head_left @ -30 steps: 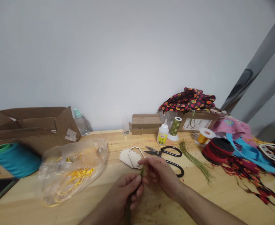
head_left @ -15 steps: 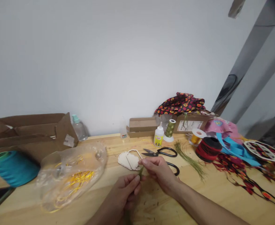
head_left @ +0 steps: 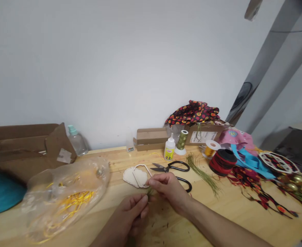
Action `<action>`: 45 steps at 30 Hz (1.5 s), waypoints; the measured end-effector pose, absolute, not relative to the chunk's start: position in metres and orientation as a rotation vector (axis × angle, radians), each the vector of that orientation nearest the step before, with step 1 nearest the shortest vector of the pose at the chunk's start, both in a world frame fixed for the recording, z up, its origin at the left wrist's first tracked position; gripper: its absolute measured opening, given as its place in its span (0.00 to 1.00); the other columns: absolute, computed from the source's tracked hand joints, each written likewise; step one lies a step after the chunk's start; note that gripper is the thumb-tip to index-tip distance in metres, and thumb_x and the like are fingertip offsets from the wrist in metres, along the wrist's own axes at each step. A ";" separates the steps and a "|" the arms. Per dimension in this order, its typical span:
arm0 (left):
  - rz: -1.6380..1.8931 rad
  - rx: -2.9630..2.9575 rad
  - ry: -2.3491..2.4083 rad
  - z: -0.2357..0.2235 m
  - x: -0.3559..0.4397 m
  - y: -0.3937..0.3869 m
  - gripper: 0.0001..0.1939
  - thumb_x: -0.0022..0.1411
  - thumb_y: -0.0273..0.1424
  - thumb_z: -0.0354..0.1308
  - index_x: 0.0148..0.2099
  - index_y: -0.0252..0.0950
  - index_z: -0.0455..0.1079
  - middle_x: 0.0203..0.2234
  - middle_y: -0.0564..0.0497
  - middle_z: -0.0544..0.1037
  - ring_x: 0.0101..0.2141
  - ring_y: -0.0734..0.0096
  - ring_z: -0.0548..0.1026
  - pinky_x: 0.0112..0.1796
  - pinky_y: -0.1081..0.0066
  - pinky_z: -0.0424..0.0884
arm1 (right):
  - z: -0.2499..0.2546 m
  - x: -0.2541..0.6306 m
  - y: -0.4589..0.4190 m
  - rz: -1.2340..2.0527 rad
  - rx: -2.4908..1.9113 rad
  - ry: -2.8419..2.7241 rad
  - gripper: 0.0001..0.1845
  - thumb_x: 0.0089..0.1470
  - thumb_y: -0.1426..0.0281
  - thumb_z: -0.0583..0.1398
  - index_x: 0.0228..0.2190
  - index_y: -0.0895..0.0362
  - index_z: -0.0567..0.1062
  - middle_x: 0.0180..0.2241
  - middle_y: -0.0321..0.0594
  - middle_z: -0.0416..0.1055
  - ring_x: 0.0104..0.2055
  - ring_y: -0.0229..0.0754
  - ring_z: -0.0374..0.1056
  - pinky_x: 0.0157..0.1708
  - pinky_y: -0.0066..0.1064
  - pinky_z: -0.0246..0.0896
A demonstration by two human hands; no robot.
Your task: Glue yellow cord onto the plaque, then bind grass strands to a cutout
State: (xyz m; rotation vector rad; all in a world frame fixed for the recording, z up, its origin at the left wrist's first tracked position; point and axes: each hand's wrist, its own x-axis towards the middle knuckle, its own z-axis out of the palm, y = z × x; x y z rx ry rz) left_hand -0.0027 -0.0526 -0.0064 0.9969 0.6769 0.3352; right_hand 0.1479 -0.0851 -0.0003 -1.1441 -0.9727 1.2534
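My left hand (head_left: 130,216) and my right hand (head_left: 167,189) meet above the wooden tabletop (head_left: 163,226), both pinching a thin bunch of green grass strands (head_left: 150,192). The fingers hide most of the bunch. Just beyond my fingertips lie cream cut-out shapes (head_left: 137,177) with a thin wire loop (head_left: 142,169) on them. Black-handled scissors (head_left: 170,167) lie close to my right hand, and a looser spray of green grass strands (head_left: 202,175) lies to their right.
A clear plastic bag of yellow cord (head_left: 63,200) lies to the left. Glue (head_left: 169,148), thread spools (head_left: 182,140), a red-and-black spool (head_left: 222,162), blue ribbon (head_left: 248,161) and patterned fabric (head_left: 192,113) crowd the back right. A cardboard box (head_left: 24,144) stands back left.
The whole scene has slid left in view as my head turned right. My hands stay together on the strands, and the strands' lower length no longer shows below my left hand.
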 end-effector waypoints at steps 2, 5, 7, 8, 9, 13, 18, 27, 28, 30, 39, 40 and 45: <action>0.350 0.982 0.691 -0.006 -0.003 -0.053 0.19 0.48 0.43 0.58 0.22 0.33 0.59 0.12 0.62 0.52 0.13 0.88 0.43 0.14 0.79 0.36 | -0.002 0.146 -0.085 1.213 -1.176 -1.053 0.14 0.42 0.60 0.61 0.25 0.58 0.77 0.17 0.31 0.61 0.17 0.28 0.45 0.17 0.23 0.38; 0.390 0.911 0.725 -0.004 -0.002 -0.052 0.20 0.43 0.44 0.61 0.24 0.33 0.62 0.13 0.62 0.55 0.13 0.89 0.43 0.14 0.81 0.35 | 0.000 0.143 -0.083 0.980 -1.341 -1.211 0.18 0.47 0.58 0.56 0.28 0.60 0.77 0.18 0.34 0.65 0.18 0.30 0.51 0.17 0.24 0.44; 0.433 0.862 0.750 -0.003 -0.001 -0.051 0.20 0.41 0.44 0.63 0.27 0.33 0.64 0.14 0.62 0.56 0.13 0.89 0.43 0.14 0.82 0.35 | 0.008 0.149 -0.081 0.831 -1.433 -1.273 0.21 0.50 0.57 0.52 0.29 0.60 0.77 0.19 0.37 0.67 0.19 0.33 0.56 0.19 0.25 0.50; 0.451 0.844 0.756 -0.002 -0.001 -0.050 0.21 0.40 0.44 0.63 0.29 0.33 0.64 0.13 0.62 0.56 0.13 0.89 0.43 0.14 0.82 0.35 | 0.014 0.155 -0.080 0.788 -1.444 -1.284 0.20 0.49 0.58 0.53 0.29 0.60 0.77 0.21 0.38 0.69 0.22 0.35 0.59 0.21 0.26 0.52; 0.461 0.832 0.757 -0.002 -0.001 -0.049 0.21 0.40 0.44 0.63 0.29 0.32 0.65 0.13 0.62 0.56 0.13 0.89 0.43 0.14 0.82 0.35 | 0.021 0.165 -0.080 0.729 -1.482 -1.305 0.18 0.47 0.58 0.55 0.28 0.59 0.77 0.24 0.39 0.70 0.25 0.37 0.61 0.25 0.27 0.54; 0.482 0.809 0.760 -0.004 -0.002 -0.047 0.22 0.38 0.43 0.65 0.31 0.32 0.66 0.13 0.62 0.57 0.13 0.90 0.45 0.14 0.83 0.36 | 0.044 0.225 -0.096 0.078 -2.367 -1.469 0.16 0.44 0.57 0.56 0.30 0.53 0.76 0.33 0.43 0.72 0.37 0.45 0.65 0.33 0.30 0.55; 0.469 0.800 0.749 -0.002 -0.002 -0.047 0.23 0.37 0.44 0.64 0.30 0.32 0.67 0.13 0.62 0.57 0.13 0.90 0.45 0.14 0.83 0.36 | 0.033 0.273 -0.120 0.033 -2.723 -1.345 0.12 0.37 0.63 0.60 0.19 0.60 0.75 0.23 0.51 0.72 0.28 0.51 0.68 0.24 0.32 0.54; 0.459 0.804 0.755 0.004 -0.002 -0.048 0.24 0.35 0.44 0.65 0.30 0.31 0.66 0.12 0.63 0.58 0.13 0.90 0.45 0.14 0.82 0.36 | 0.021 0.285 -0.119 0.225 -2.487 -1.636 0.09 0.40 0.76 0.54 0.14 0.59 0.70 0.15 0.34 0.63 0.21 0.34 0.58 0.21 0.24 0.48; 0.454 0.806 0.751 0.004 -0.002 -0.048 0.24 0.36 0.43 0.65 0.30 0.31 0.66 0.12 0.62 0.58 0.13 0.90 0.46 0.14 0.82 0.36 | 0.023 0.287 -0.120 0.278 -2.442 -1.676 0.09 0.40 0.76 0.54 0.13 0.59 0.70 0.14 0.32 0.61 0.20 0.33 0.56 0.20 0.23 0.47; 0.453 0.807 0.736 0.002 -0.002 -0.048 0.23 0.37 0.43 0.65 0.30 0.31 0.66 0.13 0.62 0.58 0.13 0.90 0.46 0.14 0.82 0.36 | 0.027 0.288 -0.122 0.361 -2.377 -1.714 0.08 0.39 0.75 0.56 0.13 0.59 0.69 0.14 0.31 0.60 0.19 0.32 0.55 0.19 0.23 0.46; 0.465 0.774 0.712 -0.001 -0.002 -0.047 0.20 0.40 0.41 0.64 0.30 0.31 0.66 0.14 0.62 0.58 0.13 0.90 0.46 0.14 0.84 0.38 | 0.030 0.291 -0.114 0.644 -2.224 -1.714 0.07 0.32 0.78 0.53 0.10 0.59 0.65 0.11 0.27 0.52 0.16 0.30 0.49 0.16 0.23 0.43; 0.463 0.771 0.707 -0.002 -0.003 -0.046 0.20 0.41 0.41 0.64 0.31 0.31 0.66 0.14 0.62 0.58 0.13 0.90 0.46 0.14 0.84 0.38 | 0.031 0.294 -0.114 0.698 -2.210 -1.709 0.08 0.33 0.77 0.53 0.10 0.59 0.65 0.10 0.27 0.51 0.15 0.29 0.47 0.15 0.23 0.42; 0.469 0.754 0.669 -0.005 -0.004 -0.044 0.17 0.44 0.38 0.63 0.32 0.31 0.66 0.14 0.62 0.58 0.13 0.89 0.48 0.13 0.84 0.39 | 0.032 0.303 -0.115 0.802 -2.201 -1.663 0.10 0.37 0.73 0.54 0.10 0.59 0.66 0.09 0.27 0.52 0.13 0.29 0.46 0.14 0.23 0.41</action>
